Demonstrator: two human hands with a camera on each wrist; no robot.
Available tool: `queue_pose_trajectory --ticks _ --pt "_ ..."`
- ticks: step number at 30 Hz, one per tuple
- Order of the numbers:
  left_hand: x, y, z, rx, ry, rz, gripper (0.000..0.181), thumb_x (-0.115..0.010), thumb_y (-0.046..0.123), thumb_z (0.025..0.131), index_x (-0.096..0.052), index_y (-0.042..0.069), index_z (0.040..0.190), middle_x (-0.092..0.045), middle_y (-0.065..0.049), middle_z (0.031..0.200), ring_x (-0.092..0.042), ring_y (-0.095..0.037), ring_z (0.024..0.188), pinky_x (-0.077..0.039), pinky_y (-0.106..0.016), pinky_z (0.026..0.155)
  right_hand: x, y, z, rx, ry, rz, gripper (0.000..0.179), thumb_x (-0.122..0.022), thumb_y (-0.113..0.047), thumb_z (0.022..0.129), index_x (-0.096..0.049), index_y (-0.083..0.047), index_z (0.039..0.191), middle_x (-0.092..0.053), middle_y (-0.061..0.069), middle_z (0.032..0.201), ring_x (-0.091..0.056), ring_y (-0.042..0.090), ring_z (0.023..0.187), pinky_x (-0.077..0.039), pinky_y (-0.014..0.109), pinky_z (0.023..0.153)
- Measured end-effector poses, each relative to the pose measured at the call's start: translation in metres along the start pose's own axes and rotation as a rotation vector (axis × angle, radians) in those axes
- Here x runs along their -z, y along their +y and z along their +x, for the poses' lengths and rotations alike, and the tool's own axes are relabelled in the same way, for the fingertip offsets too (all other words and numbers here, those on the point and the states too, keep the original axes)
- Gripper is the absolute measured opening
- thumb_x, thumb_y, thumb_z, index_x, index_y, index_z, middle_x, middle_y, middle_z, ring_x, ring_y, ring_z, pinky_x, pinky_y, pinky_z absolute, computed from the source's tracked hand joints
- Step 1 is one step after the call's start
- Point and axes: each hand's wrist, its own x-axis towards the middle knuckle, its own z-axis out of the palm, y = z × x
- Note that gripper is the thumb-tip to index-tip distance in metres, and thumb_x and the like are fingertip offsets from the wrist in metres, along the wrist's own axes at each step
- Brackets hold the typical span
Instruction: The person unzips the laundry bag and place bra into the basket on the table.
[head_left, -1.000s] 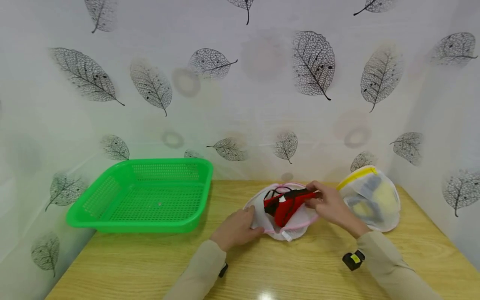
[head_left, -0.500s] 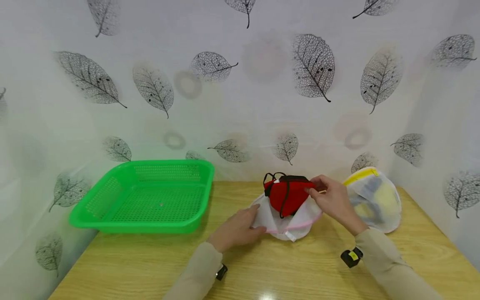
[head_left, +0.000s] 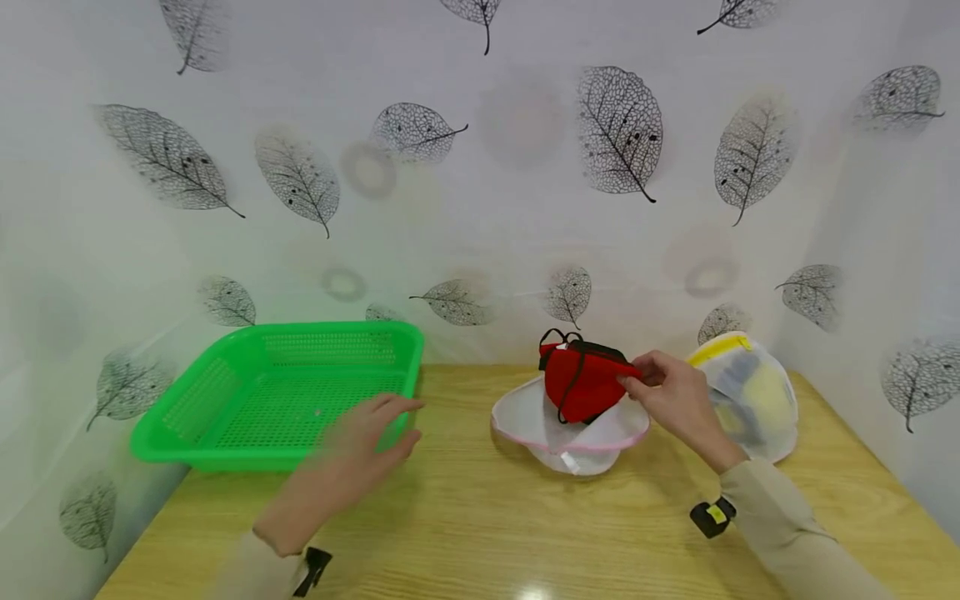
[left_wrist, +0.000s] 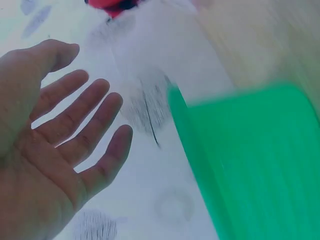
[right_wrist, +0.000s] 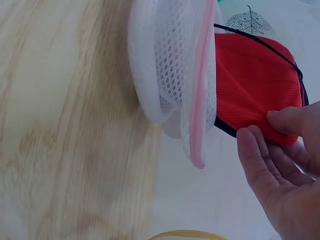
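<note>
My right hand (head_left: 681,402) pinches the right end of a folded red bra (head_left: 583,382) with thin black straps, thumb on the near face. The bra is held up above a white mesh laundry bag (head_left: 517,412) with a pink edge, whose mouth gapes on the table. In the right wrist view, the ribbed red bra (right_wrist: 255,82) rises beyond the bag's pink edge (right_wrist: 198,100). My left hand (head_left: 348,462), blurred, is in the air in front of the green basket's right side, its fingers spread and holding nothing. The left wrist view shows its bare palm (left_wrist: 55,155).
A green perforated plastic basket (head_left: 225,454) stands at the left of the wooden table (head_left: 510,533). Behind my right hand lies a second white mesh bag (head_left: 783,417) with a yellow zip and yellow and grey cloth inside. A leaf-patterned sheet (head_left: 525,225) hangs behind.
My right hand has lifted the red bra up out of the pink-edged bag. My left hand has let go of the bag's edge and moved left towards the green basket.
</note>
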Motion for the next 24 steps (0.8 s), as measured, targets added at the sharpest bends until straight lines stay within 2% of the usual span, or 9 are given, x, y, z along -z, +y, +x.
queue_pose_trajectory --ticks 4,7,11,13,16,19,21,24 --pt "0.017 -0.020 -0.028 0.000 0.011 0.091 0.032 -0.079 0.020 0.090 -0.072 0.017 0.121 -0.072 0.001 0.111 -0.070 -0.019 0.102 -0.059 -0.040 0.082 -0.002 0.002 -0.001 -0.022 -0.005 -0.002 0.022 -0.077 -0.017 0.090 -0.070 -0.001 0.105 -0.077 0.013 0.088 -0.074 0.015 0.071 -0.050 0.021 0.058" --pt "0.026 -0.035 -0.046 0.042 0.025 0.089 0.033 -0.081 0.018 0.088 -0.072 0.021 0.120 -0.071 0.002 0.111 -0.070 -0.021 0.101 -0.059 -0.042 0.079 -0.007 0.004 -0.003 -0.040 -0.017 0.012 0.023 -0.076 -0.014 0.091 -0.068 0.001 0.106 -0.076 0.018 0.093 -0.076 0.022 0.074 -0.051 0.021 0.057" --pt "0.037 -0.053 -0.063 0.097 0.061 0.121 0.035 -0.084 0.013 0.083 -0.074 0.023 0.115 -0.071 0.002 0.108 -0.071 -0.024 0.095 -0.058 -0.039 0.072 -0.020 0.006 -0.009 -0.082 -0.010 0.028 0.022 -0.074 -0.016 0.093 -0.067 0.001 0.104 -0.075 0.021 0.098 -0.075 0.029 0.080 -0.052 0.022 0.059" --pt "0.041 -0.060 -0.070 0.111 0.067 0.164 0.034 -0.085 0.013 0.081 -0.075 0.022 0.112 -0.070 0.003 0.105 -0.070 -0.023 0.091 -0.057 -0.038 0.069 -0.029 0.007 -0.012 -0.098 0.005 0.025 0.021 -0.074 -0.019 0.093 -0.067 -0.001 0.101 -0.075 0.020 0.097 -0.075 0.029 0.080 -0.052 0.023 0.060" --pt "0.044 -0.066 -0.077 0.144 0.038 0.209 0.030 -0.085 0.016 0.082 -0.076 0.022 0.110 -0.070 0.003 0.104 -0.069 -0.023 0.091 -0.056 -0.039 0.069 -0.040 0.008 -0.015 -0.093 0.024 0.000 0.020 -0.076 -0.021 0.091 -0.067 -0.003 0.093 -0.075 0.016 0.089 -0.073 0.027 0.077 -0.052 0.024 0.062" --pt "0.043 -0.069 -0.080 0.163 0.011 0.216 0.027 -0.083 0.018 0.084 -0.076 0.022 0.109 -0.070 0.002 0.105 -0.070 -0.023 0.091 -0.057 -0.040 0.069 -0.046 0.009 -0.015 -0.074 0.027 -0.057 0.020 -0.077 -0.022 0.090 -0.065 -0.006 0.086 -0.072 0.009 0.079 -0.067 0.022 0.071 -0.047 0.026 0.061" --pt "0.043 -0.072 -0.081 0.160 0.013 0.217 0.026 -0.084 0.017 0.083 -0.076 0.022 0.108 -0.070 0.003 0.105 -0.070 -0.024 0.091 -0.056 -0.039 0.069 -0.049 0.010 -0.014 -0.063 0.033 -0.077 0.020 -0.076 -0.022 0.091 -0.065 -0.006 0.085 -0.070 0.007 0.075 -0.063 0.019 0.069 -0.044 0.027 0.061" --pt "0.042 -0.076 -0.080 0.124 0.052 0.220 0.028 -0.086 0.014 0.080 -0.077 0.023 0.104 -0.071 0.004 0.103 -0.069 -0.024 0.089 -0.056 -0.038 0.067 -0.051 0.011 -0.011 -0.052 0.059 -0.067 0.018 -0.075 -0.019 0.091 -0.065 -0.005 0.085 -0.071 0.008 0.075 -0.061 0.019 0.069 -0.043 0.026 0.062"
